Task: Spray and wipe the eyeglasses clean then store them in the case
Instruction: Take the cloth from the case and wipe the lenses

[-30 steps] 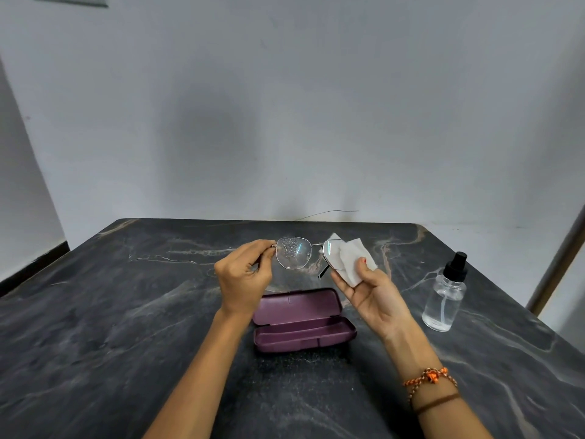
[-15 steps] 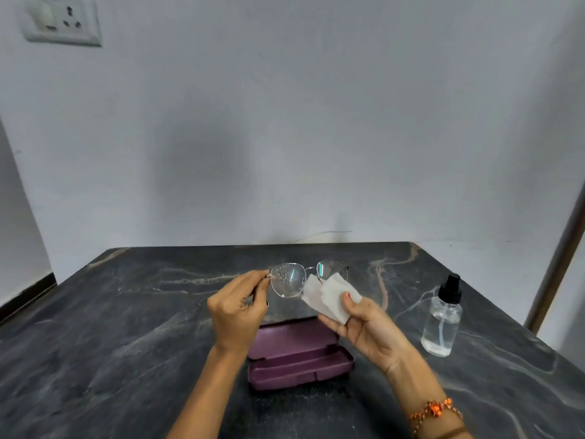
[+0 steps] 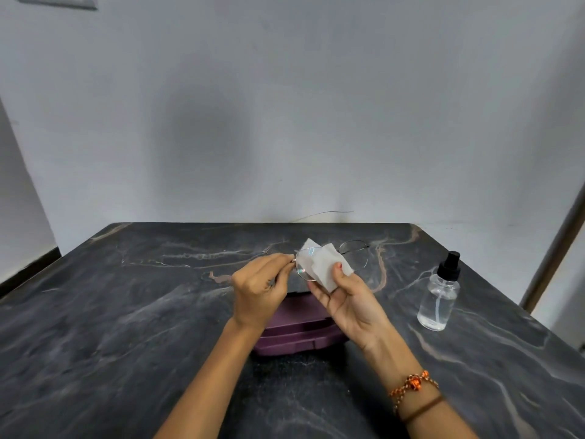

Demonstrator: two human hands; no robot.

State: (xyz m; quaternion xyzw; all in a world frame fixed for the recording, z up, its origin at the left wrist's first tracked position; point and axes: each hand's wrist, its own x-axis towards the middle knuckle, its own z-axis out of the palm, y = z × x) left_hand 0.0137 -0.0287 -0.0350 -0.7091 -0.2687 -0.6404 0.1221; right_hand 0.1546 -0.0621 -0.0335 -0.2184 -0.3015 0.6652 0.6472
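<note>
Two hands working above an open purple case (image 3: 294, 339) on a dark marble table (image 3: 95, 312). Left hand (image 3: 258, 294) pinching the eyeglasses (image 3: 354, 256) at the frame's left end, fingers closed on the hinge corner; right hand (image 3: 351, 301) pressing a folded white cloth (image 3: 323, 267) over the left-side lens, thumb on top, remaining fingers behind and mostly hidden. Glasses being held in the air just beyond the case; other lens standing bare. Spray bottle (image 3: 438, 294) standing upright, well apart to the right.

Risks, judging from this pose:
- Twisting the thin wire frame, likely if wiping pressure loads the single-corner pinch.
- Slipping out of the pinch onto hard stone, probable if wet metal is reducing grip.
- Smearing rather than clearing, likely if only one patch of cloth is taking up all the liquid.
- Leaving the bare lens unwiped before casing.
- Trapping a temple arm under the lid, if folding is being skipped.
</note>
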